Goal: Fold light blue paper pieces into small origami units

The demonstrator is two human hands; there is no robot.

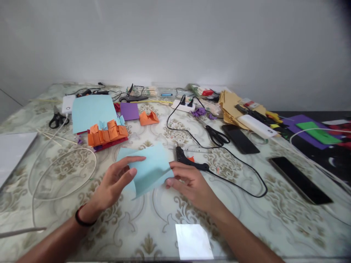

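A light blue sheet of paper [153, 164], creased and partly folded up at its edges, is between my hands over the table. My right hand [189, 180] pinches its right edge between thumb and fingers. At its left side, my left hand [116, 179] has thumb and forefinger apart, the fingertips over the paper. A black hot glue gun [189, 159] lies just beyond my right hand, with a bit of orange paper beside it. Behind the sheet, to the left, stands a row of folded orange paper pieces [108, 133] with light blue ones among them.
Black-handled scissors [216, 137] and two phones [240, 138] lie to the right. The glue gun's cord [246, 193] loops to a white power strip [183, 106]. Stacked blue sheets [93, 109], a purple square [129, 111] and an orange folded piece [148, 118] lie farther back. A white cable [64, 157] curls at left.
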